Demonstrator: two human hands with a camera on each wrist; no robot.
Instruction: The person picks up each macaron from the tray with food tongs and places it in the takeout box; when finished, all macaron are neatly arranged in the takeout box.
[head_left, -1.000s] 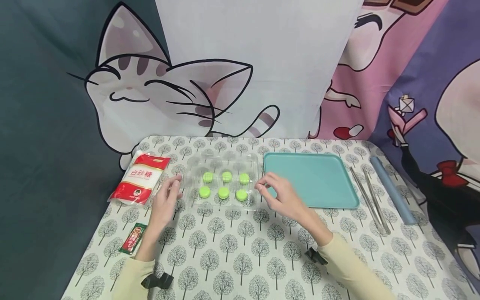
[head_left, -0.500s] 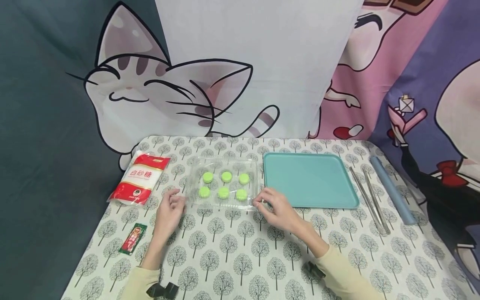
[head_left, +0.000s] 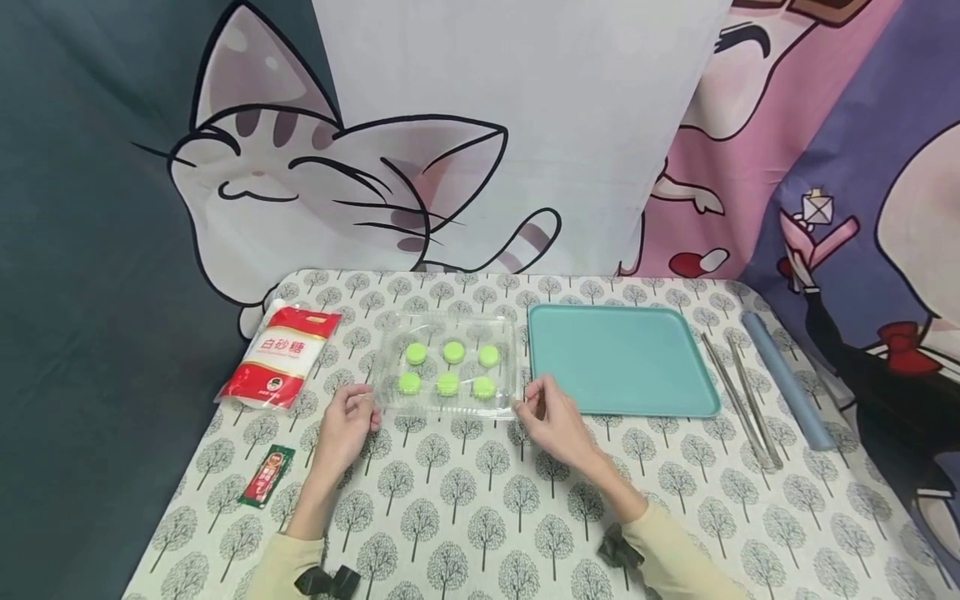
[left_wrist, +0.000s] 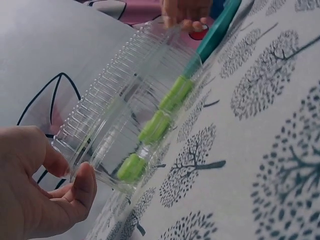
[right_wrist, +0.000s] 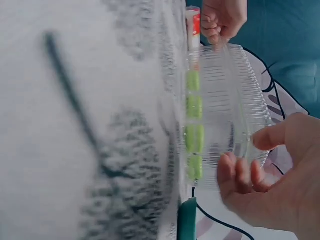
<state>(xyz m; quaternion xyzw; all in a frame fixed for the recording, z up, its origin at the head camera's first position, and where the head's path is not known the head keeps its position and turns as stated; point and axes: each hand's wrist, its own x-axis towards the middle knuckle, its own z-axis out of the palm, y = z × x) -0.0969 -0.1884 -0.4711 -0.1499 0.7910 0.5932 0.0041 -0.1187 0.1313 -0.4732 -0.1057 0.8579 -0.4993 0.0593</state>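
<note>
A clear plastic box [head_left: 450, 406] with a ridged lid lies on the table in the head view. Inside it sit several green macarons [head_left: 447, 383] in two rows. My left hand [head_left: 348, 425] pinches the rim at the box's near left corner; the left wrist view shows its thumb and fingertips [left_wrist: 85, 175] at the lid's edge. At the near right corner my right hand [head_left: 555, 425] grips the same rim, its thumb above and curled fingers [right_wrist: 227, 172] below in the right wrist view. The lid covers the macarons, and its far edge is hard to make out.
A teal tray [head_left: 622, 358] lies right of the box. Beyond it are a pair of metal tongs [head_left: 742, 404] and a blue-grey roll [head_left: 787, 382]. On the left lie a red and white sugar bag [head_left: 281, 357] and a small green-red packet [head_left: 267, 477].
Both hands have come down from the box's sides to its near corners. The lid, blurred and raised before, now lies over the macarons, with its front rim in my fingers.
</note>
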